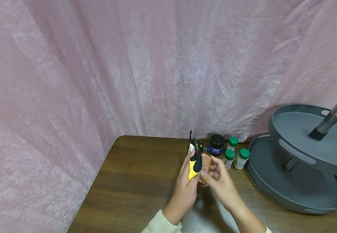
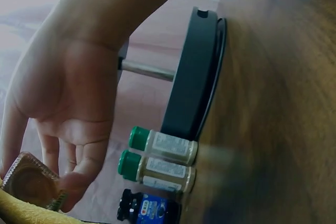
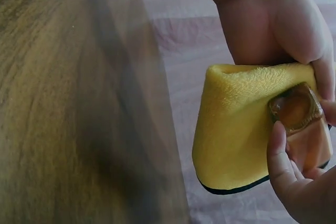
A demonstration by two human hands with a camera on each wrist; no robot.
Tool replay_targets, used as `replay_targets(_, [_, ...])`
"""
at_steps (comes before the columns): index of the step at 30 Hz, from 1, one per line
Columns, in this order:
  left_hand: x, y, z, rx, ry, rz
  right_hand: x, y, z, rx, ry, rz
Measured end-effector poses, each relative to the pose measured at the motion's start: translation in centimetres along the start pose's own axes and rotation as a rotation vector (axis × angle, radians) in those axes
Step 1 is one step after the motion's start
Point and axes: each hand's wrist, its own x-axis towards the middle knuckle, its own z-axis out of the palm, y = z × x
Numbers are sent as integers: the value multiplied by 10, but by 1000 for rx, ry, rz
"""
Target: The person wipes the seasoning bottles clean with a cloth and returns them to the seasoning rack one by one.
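In the head view my left hand (image 1: 184, 191) holds a folded yellow cloth (image 1: 192, 169) with black edging against a glass spice jar (image 1: 205, 161). My right hand (image 1: 223, 189) grips that jar, which has a dark cap and orange-brown contents. From the right wrist, the cloth (image 3: 236, 129) hangs beside the jar's side, and the jar's thick glass base (image 3: 295, 107) faces the camera. Fingers and thumb of the right hand (image 3: 296, 182) pinch the jar. Its base (image 2: 32, 181) also appears in the left wrist view. Both things are held above the wooden table.
Behind and right of my hands stand a black-lidded jar with a blue label (image 1: 216, 146) and green-capped shakers (image 1: 242, 159). A grey two-tier round tray (image 1: 298, 207) occupies the table's right side. Pink curtain (image 1: 156, 81) hangs behind the wooden table (image 1: 127, 181).
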Motion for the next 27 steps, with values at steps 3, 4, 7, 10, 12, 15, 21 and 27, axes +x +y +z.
replay_targets(3, [3, -3, -5, 23, 28, -3, -1, 3, 4, -29, -44, 1])
replay_targets(4, [4, -3, -6, 19, 35, -7, -2, 4, 5, -43, -61, 2])
replay_targets(7, [6, -4, -11, 8, 49, -27, -3, 7, 9, -69, -102, -9])
replay_targets(10, [8, -2, -13, -1, 48, -32, -4, 8, 11, -73, -108, -8])
replay_targets(12, [7, -2, -13, 7, 34, -30, -4, 8, 12, -74, -78, 0])
replay_targets(15, [6, -2, -10, 28, 12, -16, -2, 7, 11, -64, -16, 28])
replay_targets(21, [0, 1, -3, 82, -65, 21, 1, 3, 5, 24, 97, 35])
replay_targets(27, [-2, 3, -1, 126, -98, 67, 2, 3, 2, 98, 129, 10])
